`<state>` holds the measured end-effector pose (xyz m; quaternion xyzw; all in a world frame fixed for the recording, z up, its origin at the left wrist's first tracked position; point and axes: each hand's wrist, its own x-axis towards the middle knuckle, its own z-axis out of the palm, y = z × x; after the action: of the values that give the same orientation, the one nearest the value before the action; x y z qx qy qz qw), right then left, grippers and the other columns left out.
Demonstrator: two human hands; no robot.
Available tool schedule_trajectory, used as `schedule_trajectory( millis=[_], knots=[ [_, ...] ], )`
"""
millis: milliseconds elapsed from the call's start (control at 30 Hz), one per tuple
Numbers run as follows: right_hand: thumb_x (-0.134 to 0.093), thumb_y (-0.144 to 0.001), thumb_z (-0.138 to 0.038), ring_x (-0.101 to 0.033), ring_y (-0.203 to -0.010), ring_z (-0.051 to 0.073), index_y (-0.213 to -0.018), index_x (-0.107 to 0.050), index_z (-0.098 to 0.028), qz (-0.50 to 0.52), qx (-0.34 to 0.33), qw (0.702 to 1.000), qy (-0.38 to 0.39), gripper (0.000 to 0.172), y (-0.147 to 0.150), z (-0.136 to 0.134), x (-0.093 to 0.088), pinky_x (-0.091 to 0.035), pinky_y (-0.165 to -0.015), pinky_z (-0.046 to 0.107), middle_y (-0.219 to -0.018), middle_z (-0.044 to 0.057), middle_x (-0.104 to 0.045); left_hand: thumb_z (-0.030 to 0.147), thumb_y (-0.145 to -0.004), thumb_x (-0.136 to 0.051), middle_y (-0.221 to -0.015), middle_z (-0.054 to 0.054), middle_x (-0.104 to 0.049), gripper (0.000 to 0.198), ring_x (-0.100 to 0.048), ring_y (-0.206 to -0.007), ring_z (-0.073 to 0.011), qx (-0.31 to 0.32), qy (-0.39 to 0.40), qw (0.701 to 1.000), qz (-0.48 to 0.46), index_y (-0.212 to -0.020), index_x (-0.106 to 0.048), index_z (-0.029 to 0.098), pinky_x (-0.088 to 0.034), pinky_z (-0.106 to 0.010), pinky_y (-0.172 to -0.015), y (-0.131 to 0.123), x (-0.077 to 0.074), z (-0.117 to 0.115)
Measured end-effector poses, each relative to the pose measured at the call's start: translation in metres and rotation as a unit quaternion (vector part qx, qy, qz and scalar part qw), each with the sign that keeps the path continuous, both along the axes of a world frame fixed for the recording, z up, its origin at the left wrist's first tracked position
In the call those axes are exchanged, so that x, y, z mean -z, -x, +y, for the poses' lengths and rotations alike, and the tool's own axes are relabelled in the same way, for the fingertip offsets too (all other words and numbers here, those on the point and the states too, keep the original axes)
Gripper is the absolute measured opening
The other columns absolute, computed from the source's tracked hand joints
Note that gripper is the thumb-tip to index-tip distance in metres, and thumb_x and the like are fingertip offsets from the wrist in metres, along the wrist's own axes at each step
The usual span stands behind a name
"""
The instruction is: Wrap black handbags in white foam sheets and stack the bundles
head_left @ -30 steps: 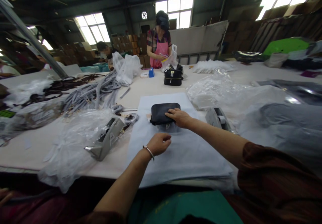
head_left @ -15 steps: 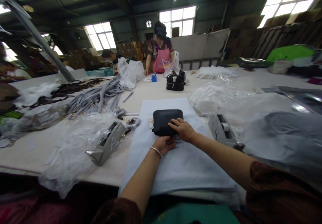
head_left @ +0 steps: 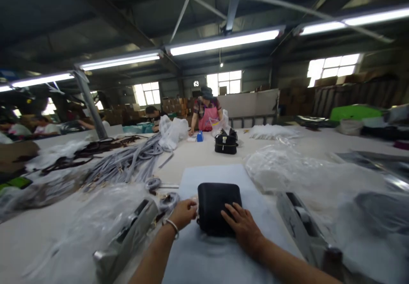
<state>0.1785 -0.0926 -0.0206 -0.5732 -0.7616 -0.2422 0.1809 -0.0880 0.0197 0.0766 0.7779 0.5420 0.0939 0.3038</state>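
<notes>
A small black bag [head_left: 217, 203] lies on pale blue sheeting [head_left: 204, 173] in front of me. My right hand [head_left: 246, 228] rests flat on the bag's right side, fingers spread. At its left edge, my left hand [head_left: 182, 214] has its fingers pinched together on a small pale tag [head_left: 195, 200], which they mostly cover. A bracelet circles my left wrist. Tape dispensers flank the sheeting, one grey dispenser [head_left: 128, 237] on the left and another [head_left: 305, 224] on the right.
Grey straps [head_left: 134, 156] and clear plastic bags [head_left: 86, 228] lie to the left. More plastic [head_left: 294, 169] spreads to the right. Farther back stand another black bag [head_left: 226, 142] and a blue box [head_left: 200, 136]. A co-worker in a pink apron [head_left: 209, 119] stands across the table.
My left hand has moved from below the bag to its left edge, at the tag. The right hand still lies on the bag. The view has tilted up, showing more ceiling lights.
</notes>
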Motion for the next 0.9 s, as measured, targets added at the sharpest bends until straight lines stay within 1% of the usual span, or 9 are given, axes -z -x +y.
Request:
schedule_trajectory(
  millis=[67,133,200,300,467,533,667,767,900],
  knots=[
    [-0.045,-0.069,0.003,-0.047,-0.133,0.033,-0.151,-0.042,-0.038,-0.013,0.002,0.999,-0.047,0.092,-0.001,0.008,0.010,-0.044,-0.096,0.045,-0.153,0.001,-0.046,0.024,-0.091,-0.046,-0.117,-0.017,-0.071,0.035,-0.065,-0.115,-0.0244,-0.035,-0.083,0.995,0.044,-0.118,-0.066,0.011,-0.049,-0.035,-0.098,-0.009,-0.001,0.031],
    [-0.046,-0.068,0.002,-0.048,-0.132,0.032,-0.151,-0.041,-0.040,-0.025,0.002,0.996,-0.087,0.094,-0.003,0.014,0.018,-0.045,-0.096,0.043,-0.152,0.000,-0.047,0.019,-0.088,-0.049,-0.130,-0.020,-0.064,0.040,-0.057,-0.127,-0.0267,-0.040,-0.116,0.990,0.073,-0.124,-0.063,0.007,-0.041,-0.037,-0.109,-0.021,0.004,0.051],
    [-0.047,-0.068,0.001,-0.048,-0.132,0.032,-0.151,-0.041,-0.040,-0.031,0.000,0.994,-0.107,0.093,-0.004,0.016,0.022,-0.045,-0.095,0.042,-0.153,0.000,-0.047,0.017,-0.088,-0.049,-0.140,-0.018,-0.058,0.047,-0.050,-0.135,-0.0247,-0.033,-0.135,0.986,0.097,-0.134,-0.057,0.009,-0.035,-0.035,-0.114,-0.031,0.014,0.062],
    [-0.047,-0.067,0.001,-0.048,-0.132,0.033,-0.151,-0.041,-0.040,-0.035,0.004,0.993,-0.113,0.093,-0.003,0.014,0.023,-0.044,-0.095,0.043,-0.152,0.000,-0.047,0.020,-0.089,-0.050,-0.140,-0.013,-0.058,0.050,-0.050,-0.134,-0.0231,-0.022,-0.141,0.982,0.127,-0.139,-0.054,0.019,-0.038,-0.035,-0.112,-0.040,0.028,0.070],
    [-0.044,-0.069,0.004,-0.048,-0.133,0.033,-0.152,-0.039,-0.041,-0.026,0.010,0.996,-0.089,0.094,-0.003,0.012,0.023,-0.043,-0.096,0.045,-0.155,-0.001,-0.043,0.029,-0.089,-0.054,-0.127,-0.018,-0.064,0.042,-0.061,-0.120,-0.0328,-0.039,-0.145,0.974,0.171,-0.129,-0.062,0.020,-0.048,-0.046,-0.098,-0.041,0.035,0.081],
    [-0.044,-0.069,0.005,-0.046,-0.135,0.034,-0.152,-0.038,-0.042,-0.014,0.013,0.997,-0.072,0.096,-0.003,0.012,0.023,-0.043,-0.097,0.046,-0.156,-0.002,-0.041,0.031,-0.087,-0.057,-0.124,-0.019,-0.066,0.038,-0.062,-0.118,-0.0318,-0.049,-0.153,0.972,0.171,-0.121,-0.068,0.017,-0.048,-0.042,-0.097,-0.039,0.031,0.083],
    [-0.045,-0.072,0.005,-0.041,-0.139,0.033,-0.153,-0.034,-0.042,0.015,0.020,1.000,-0.012,0.095,-0.002,0.006,0.016,-0.040,-0.103,0.048,-0.158,0.000,-0.037,0.030,-0.084,-0.061,-0.113,-0.012,-0.073,0.030,-0.067,-0.109,-0.0225,-0.057,-0.164,0.974,0.147,-0.107,-0.073,0.016,-0.048,-0.028,-0.092,-0.026,0.014,0.076],
    [-0.046,-0.076,0.002,-0.036,-0.142,0.035,-0.154,-0.035,-0.039,0.031,0.015,0.998,0.055,0.088,-0.001,-0.004,0.000,-0.039,-0.104,0.051,-0.159,0.003,-0.035,0.032,-0.085,-0.059,-0.108,-0.011,-0.074,0.028,-0.066,-0.105,-0.0222,-0.066,-0.168,0.974,0.137,-0.100,-0.074,0.015,-0.047,-0.027,-0.089,-0.004,0.003,0.063],
    [-0.048,-0.081,-0.002,-0.029,-0.145,0.036,-0.153,-0.041,-0.034,0.049,0.000,0.993,0.103,0.079,-0.004,-0.009,-0.015,-0.036,-0.106,0.054,-0.161,0.004,-0.031,0.038,-0.087,-0.056,-0.108,-0.011,-0.073,0.031,-0.065,-0.104,-0.0222,-0.093,-0.162,0.972,0.145,-0.100,-0.073,0.015,-0.046,-0.028,-0.087,0.030,0.006,0.042]
  ],
)
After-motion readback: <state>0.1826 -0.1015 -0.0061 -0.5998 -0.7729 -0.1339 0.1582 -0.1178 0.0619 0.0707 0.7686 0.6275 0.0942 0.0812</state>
